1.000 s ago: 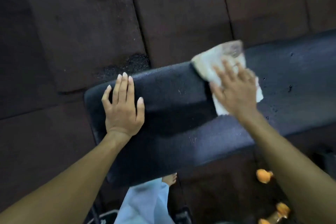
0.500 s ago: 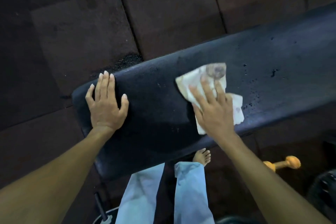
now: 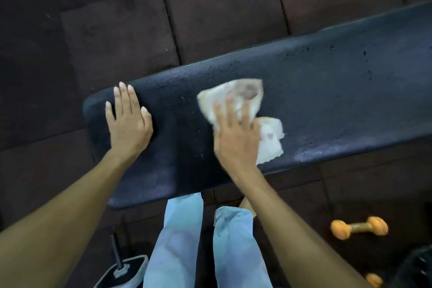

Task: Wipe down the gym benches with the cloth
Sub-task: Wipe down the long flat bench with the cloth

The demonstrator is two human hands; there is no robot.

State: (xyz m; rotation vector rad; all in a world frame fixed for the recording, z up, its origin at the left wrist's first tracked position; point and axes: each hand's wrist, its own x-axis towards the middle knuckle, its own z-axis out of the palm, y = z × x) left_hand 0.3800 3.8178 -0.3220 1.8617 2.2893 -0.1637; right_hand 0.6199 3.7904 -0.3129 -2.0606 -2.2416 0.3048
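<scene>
A long black padded gym bench (image 3: 327,91) runs from centre left up toward the right edge, its surface speckled with moisture. A crumpled whitish cloth (image 3: 268,138) with brown stains lies on the pad near its middle. My right hand (image 3: 233,138) presses flat on the cloth, fingers spread over it. My left hand (image 3: 128,121) rests palm down on the bare pad near the bench's left end, fingers together, holding nothing.
Dark rubber floor tiles (image 3: 222,18) surround the bench. An orange dumbbell (image 3: 358,227) lies on the floor at lower right, another orange piece (image 3: 374,285) below it. A grey dumbbell (image 3: 121,269) stands at lower left. My light blue trouser legs (image 3: 182,241) are against the bench's near edge.
My right hand has slid the cloth leftward along the pad and nearer the front edge. My left hand stays planted near the bench end. The view has shifted.
</scene>
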